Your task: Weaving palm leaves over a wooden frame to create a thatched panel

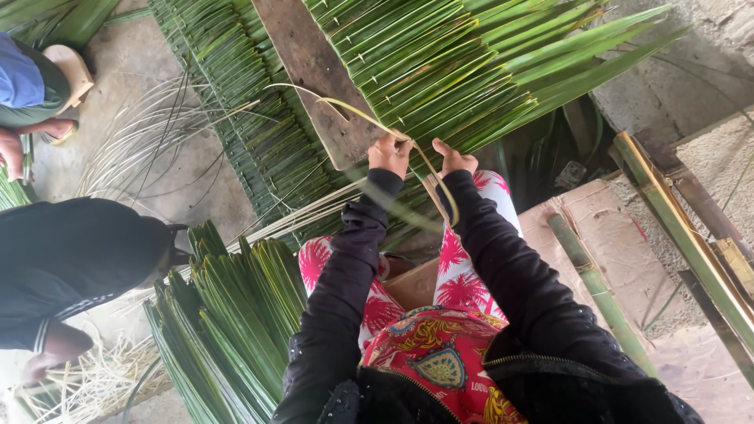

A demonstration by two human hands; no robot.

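My left hand (390, 154) grips a thin pale-green leaf strip (345, 106) that arcs up over a brown wooden board (310, 63). My right hand (454, 161) pinches the same strip just beside it, where it loops down toward my lap. Both hands sit at the near edge of a woven panel of green palm leaves (463, 63) pinned with small pale sticks. My arms are in black sleeves, above pink patterned trousers.
A stacked bundle of folded green leaves (228, 322) lies at my left. Another leaf panel (251, 133) stretches beyond it. A person in black (71, 259) crouches at left, another person's blue sleeve (20, 78) at the top left. Green bamboo poles (683, 235) and cardboard (613, 251) lie at right.
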